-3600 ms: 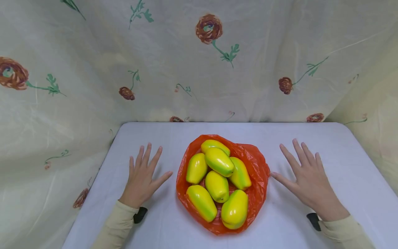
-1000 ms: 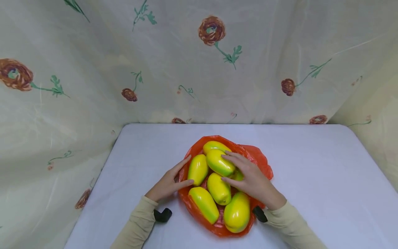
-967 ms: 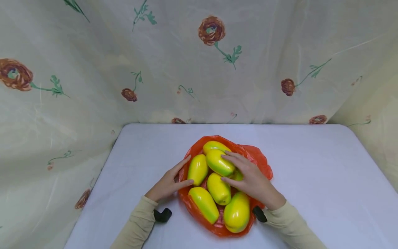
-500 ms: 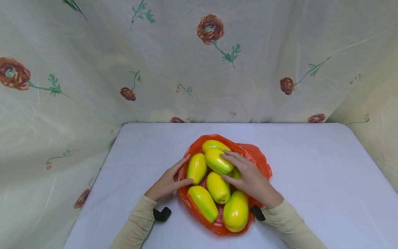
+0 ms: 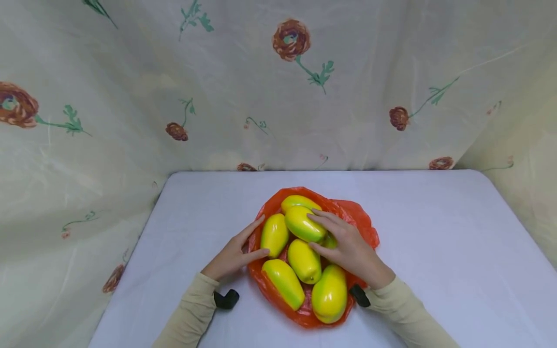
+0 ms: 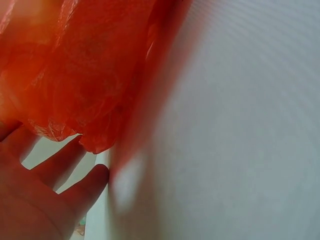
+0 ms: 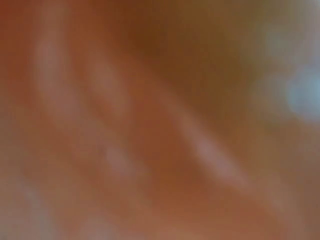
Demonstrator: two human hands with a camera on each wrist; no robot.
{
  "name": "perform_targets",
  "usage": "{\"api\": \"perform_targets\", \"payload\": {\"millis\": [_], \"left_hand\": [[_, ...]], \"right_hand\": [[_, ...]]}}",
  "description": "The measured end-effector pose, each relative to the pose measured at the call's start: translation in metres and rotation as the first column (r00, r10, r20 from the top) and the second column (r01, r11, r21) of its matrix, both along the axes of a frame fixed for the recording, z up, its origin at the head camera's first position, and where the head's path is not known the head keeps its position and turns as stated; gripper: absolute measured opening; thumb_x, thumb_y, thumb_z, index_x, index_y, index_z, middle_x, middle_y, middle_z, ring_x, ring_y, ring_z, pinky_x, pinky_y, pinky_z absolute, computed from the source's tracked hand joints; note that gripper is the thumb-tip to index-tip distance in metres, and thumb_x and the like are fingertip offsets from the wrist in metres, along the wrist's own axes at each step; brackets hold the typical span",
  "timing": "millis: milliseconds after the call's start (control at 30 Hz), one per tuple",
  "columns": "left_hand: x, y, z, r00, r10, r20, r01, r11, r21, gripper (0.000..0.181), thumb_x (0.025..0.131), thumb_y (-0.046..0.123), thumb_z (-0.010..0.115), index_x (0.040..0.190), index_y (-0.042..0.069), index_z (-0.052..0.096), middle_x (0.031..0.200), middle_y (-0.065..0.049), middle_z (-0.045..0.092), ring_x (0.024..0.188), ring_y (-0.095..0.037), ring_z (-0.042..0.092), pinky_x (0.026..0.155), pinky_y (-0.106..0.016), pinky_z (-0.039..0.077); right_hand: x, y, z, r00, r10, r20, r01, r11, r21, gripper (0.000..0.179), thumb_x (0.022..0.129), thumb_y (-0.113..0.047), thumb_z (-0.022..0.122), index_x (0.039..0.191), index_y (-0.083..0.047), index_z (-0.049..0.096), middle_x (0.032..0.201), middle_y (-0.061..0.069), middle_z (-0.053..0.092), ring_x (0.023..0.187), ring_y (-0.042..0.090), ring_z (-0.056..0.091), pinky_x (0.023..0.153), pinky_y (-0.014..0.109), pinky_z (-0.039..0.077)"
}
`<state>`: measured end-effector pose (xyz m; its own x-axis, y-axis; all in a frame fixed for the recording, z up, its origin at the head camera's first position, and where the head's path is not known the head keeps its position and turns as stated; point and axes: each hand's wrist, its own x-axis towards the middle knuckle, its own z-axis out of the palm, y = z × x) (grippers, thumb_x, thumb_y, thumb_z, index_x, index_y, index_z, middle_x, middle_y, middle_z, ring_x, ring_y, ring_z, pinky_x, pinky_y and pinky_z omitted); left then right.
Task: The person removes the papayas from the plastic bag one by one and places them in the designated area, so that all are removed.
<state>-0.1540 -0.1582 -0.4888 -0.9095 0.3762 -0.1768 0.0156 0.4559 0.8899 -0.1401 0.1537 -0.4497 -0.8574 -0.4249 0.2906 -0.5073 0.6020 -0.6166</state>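
Observation:
In the head view, several shiny yellow-green mangoes [image 5: 274, 235] lie in a red plastic bag [image 5: 283, 311] with its mouth spread wide. My left hand [image 5: 233, 255] is at the bag's left side, the thumb reaching over the rim to the lower end of the leftmost mango. The left wrist view has its spread fingers [image 6: 65, 162] against the outside of the bag. Across the right side rests my right hand [image 5: 354, 251], fingers fairly straight on the top mango [image 5: 302, 224] and the thumb by its lower end. Another mango [image 5: 331, 241] is mostly hidden beneath that hand. The right wrist view is a reddish blur.
The bag sits on a table with a white cover [image 5: 435, 241]. Behind and at the sides hangs a pale curtain [image 5: 226, 87] with a flower print. A black band [image 5: 226, 299] is on the left wrist, and a similar black piece [image 5: 359, 296] on the right.
Both hands, spread apart on either side of the bag 3.6 seconds ago, have come inward onto it. Over the last second they and the mangoes have stayed almost still.

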Motion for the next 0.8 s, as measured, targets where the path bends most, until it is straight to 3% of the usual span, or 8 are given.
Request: {"api": "perform_targets", "payload": {"millis": [467, 800], "left_hand": [[0.003, -0.002, -0.002, 1.0, 0.006, 0.005, -0.006, 1.0, -0.011, 0.084, 0.092, 0.047, 0.076, 0.16, 0.05, 0.027, 0.169, 0.005, 0.033, 0.149, -0.025, 0.042, 0.118, -0.05, 0.045], [0.0, -0.002, 0.0, 1.0, -0.007, -0.014, 0.007, 1.0, 0.007, 0.084, 0.092, 0.046, 0.077, 0.16, 0.048, 0.028, 0.168, 0.006, 0.034, 0.146, -0.024, 0.045, 0.115, -0.049, 0.048]], "right_hand": [[0.003, 0.003, -0.003, 1.0, -0.009, -0.013, 0.008, 0.998, -0.07, 0.069, 0.089, -0.022, 0.083, 0.151, -0.021, 0.054, 0.157, 0.005, 0.052, 0.138, 0.029, 0.057, 0.105, 0.046, 0.056], [0.0, 0.018, 0.005, 0.993, -0.058, -0.106, 0.049, 0.995, -0.087, 0.07, 0.084, -0.013, 0.086, 0.147, -0.018, 0.057, 0.153, 0.008, 0.057, 0.135, 0.029, 0.057, 0.1, 0.048, 0.058]]}}
